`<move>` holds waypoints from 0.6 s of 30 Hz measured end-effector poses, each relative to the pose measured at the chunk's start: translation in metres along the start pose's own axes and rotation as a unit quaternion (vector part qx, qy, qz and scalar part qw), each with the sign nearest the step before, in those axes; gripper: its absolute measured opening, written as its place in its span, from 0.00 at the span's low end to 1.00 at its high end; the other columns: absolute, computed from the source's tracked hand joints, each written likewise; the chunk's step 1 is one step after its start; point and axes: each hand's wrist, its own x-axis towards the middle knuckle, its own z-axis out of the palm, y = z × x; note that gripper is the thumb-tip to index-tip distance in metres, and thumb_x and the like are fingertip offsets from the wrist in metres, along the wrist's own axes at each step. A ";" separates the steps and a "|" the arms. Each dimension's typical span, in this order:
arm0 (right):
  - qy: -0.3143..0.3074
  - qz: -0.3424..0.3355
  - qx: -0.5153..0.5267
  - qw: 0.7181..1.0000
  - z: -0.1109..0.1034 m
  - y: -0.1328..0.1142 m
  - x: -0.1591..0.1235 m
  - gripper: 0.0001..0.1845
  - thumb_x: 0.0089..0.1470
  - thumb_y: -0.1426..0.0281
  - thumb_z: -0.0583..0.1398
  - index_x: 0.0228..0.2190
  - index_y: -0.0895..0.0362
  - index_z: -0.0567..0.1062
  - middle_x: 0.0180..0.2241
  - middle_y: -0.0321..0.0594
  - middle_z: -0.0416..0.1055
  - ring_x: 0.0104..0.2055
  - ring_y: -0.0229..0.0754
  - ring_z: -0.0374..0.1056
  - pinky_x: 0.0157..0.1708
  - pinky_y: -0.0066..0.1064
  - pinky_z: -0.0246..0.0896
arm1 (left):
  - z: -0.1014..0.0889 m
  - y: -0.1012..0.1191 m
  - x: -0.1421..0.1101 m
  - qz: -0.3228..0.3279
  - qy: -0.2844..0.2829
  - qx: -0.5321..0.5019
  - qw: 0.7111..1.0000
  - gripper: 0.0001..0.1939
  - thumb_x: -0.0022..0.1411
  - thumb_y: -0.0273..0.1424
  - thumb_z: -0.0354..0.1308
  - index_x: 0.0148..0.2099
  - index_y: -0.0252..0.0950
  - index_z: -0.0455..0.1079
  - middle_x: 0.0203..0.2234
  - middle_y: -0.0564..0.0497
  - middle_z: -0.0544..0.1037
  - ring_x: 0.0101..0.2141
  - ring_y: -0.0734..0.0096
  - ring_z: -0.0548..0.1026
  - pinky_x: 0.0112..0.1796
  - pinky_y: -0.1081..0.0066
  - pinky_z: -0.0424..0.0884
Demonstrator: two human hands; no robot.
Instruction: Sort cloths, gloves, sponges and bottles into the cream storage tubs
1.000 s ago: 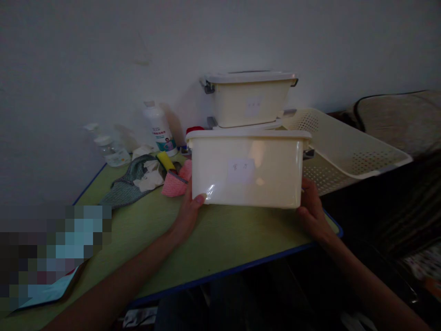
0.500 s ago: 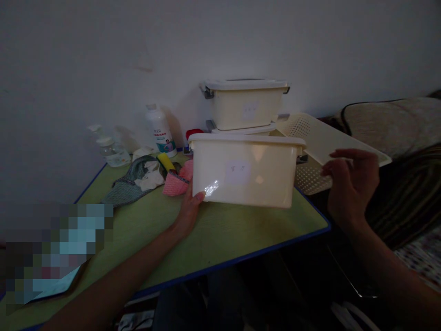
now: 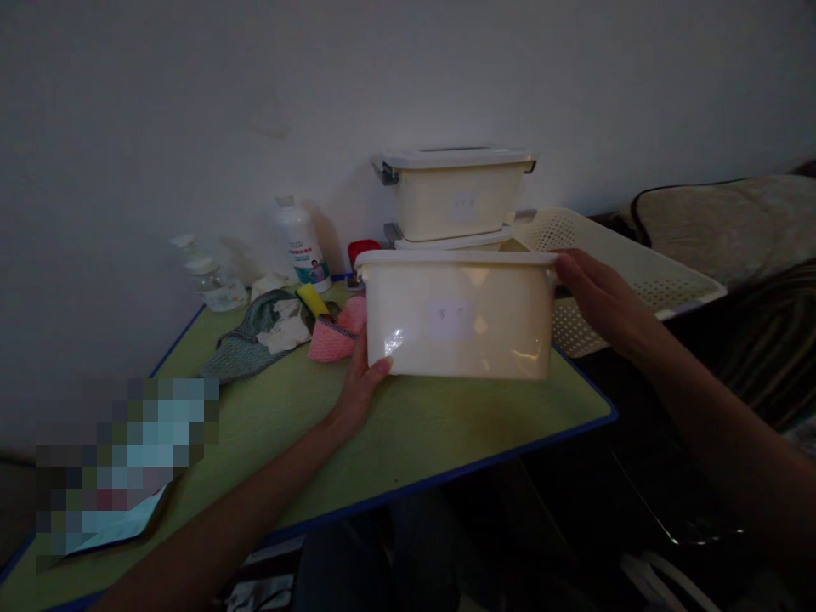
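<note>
A cream lidded storage box [image 3: 459, 344] with a small paper label on its front is held up over the table's middle, nearly level. My left hand [image 3: 360, 387] grips its lower left corner, thumb on the front face and the other fingers hidden behind or under it. At the upper right end, my right hand [image 3: 603, 302] is closed around the lid's edge beside the latch, its fingertips partly hidden. Behind it another lidded box [image 3: 459, 200] with grey latches rests on the lid of a further one [image 3: 452, 243], which is mostly covered.
The green table [image 3: 446, 433] has a blue edge. On its left are pink [image 3: 332, 340] and grey-green cloths [image 3: 246, 348], a yellow sponge [image 3: 312, 300], a white bottle [image 3: 303, 251], a pump bottle [image 3: 217, 285] and a blurred-out flat item [image 3: 127, 510]. A perforated basket [image 3: 612, 242] stands right.
My right hand has moved left from beside the box and taken hold of its upper right end. The left hand keeps its grip. The view has shifted slightly.
</note>
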 end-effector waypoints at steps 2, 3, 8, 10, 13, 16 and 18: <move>0.005 0.017 0.026 0.999 0.002 0.002 -0.004 0.34 0.49 0.38 0.46 0.34 0.53 0.71 0.37 0.45 0.69 0.43 0.51 0.65 0.46 0.49 0.59 | 0.000 0.001 0.000 -0.002 -0.004 -0.018 1.000 0.33 0.54 0.44 0.57 0.60 0.40 0.56 0.54 0.46 0.67 0.58 0.56 0.61 0.58 0.54 0.55; 0.002 0.024 0.043 0.999 0.002 0.004 -0.006 0.32 0.49 0.39 0.47 0.35 0.52 0.71 0.37 0.44 0.69 0.43 0.51 0.65 0.46 0.48 0.60 | 0.001 0.002 -0.001 -0.003 -0.006 -0.025 1.000 0.34 0.53 0.44 0.59 0.60 0.40 0.56 0.54 0.46 0.67 0.58 0.56 0.61 0.58 0.54 0.57; 0.008 0.030 0.106 0.994 0.003 0.009 -0.014 0.26 0.50 0.43 0.51 0.38 0.48 0.71 0.41 0.42 0.69 0.45 0.50 0.64 0.50 0.47 0.58 | 0.005 0.010 0.000 -0.010 -0.019 -0.037 0.999 0.40 0.45 0.43 0.65 0.60 0.42 0.55 0.55 0.45 0.67 0.57 0.53 0.62 0.55 0.53 0.61; 0.026 0.032 0.125 0.991 0.005 0.011 -0.015 0.27 0.50 0.43 0.52 0.39 0.50 0.71 0.42 0.43 0.68 0.47 0.50 0.63 0.49 0.46 0.59 | 0.007 0.012 0.003 -0.002 -0.024 -0.032 0.999 0.44 0.41 0.41 0.68 0.59 0.42 0.54 0.55 0.44 0.66 0.57 0.52 0.62 0.56 0.53 0.61; 0.051 0.055 0.177 0.981 0.011 0.014 -0.017 0.27 0.49 0.44 0.53 0.40 0.52 0.71 0.41 0.43 0.68 0.45 0.49 0.64 0.43 0.43 0.63 | 0.006 0.010 0.006 0.006 -0.039 -0.009 0.999 0.48 0.36 0.39 0.71 0.59 0.42 0.54 0.55 0.43 0.65 0.58 0.51 0.61 0.57 0.51 0.59; 0.056 0.091 0.240 0.965 0.017 0.019 -0.020 0.22 0.49 0.49 0.55 0.38 0.51 0.71 0.38 0.42 0.69 0.40 0.47 0.66 0.34 0.37 0.66 | 0.004 0.002 0.007 0.005 -0.053 0.026 0.998 0.48 0.33 0.38 0.72 0.57 0.41 0.56 0.55 0.42 0.65 0.57 0.49 0.62 0.56 0.47 0.58; 0.052 0.077 0.218 0.972 0.021 0.024 -0.024 0.20 0.50 0.52 0.54 0.38 0.51 0.71 0.36 0.41 0.70 0.36 0.45 0.67 0.29 0.35 0.65 | 0.003 -0.004 0.006 -0.003 -0.056 0.059 0.997 0.45 0.32 0.36 0.72 0.54 0.39 0.59 0.51 0.41 0.69 0.54 0.48 0.66 0.55 0.44 0.59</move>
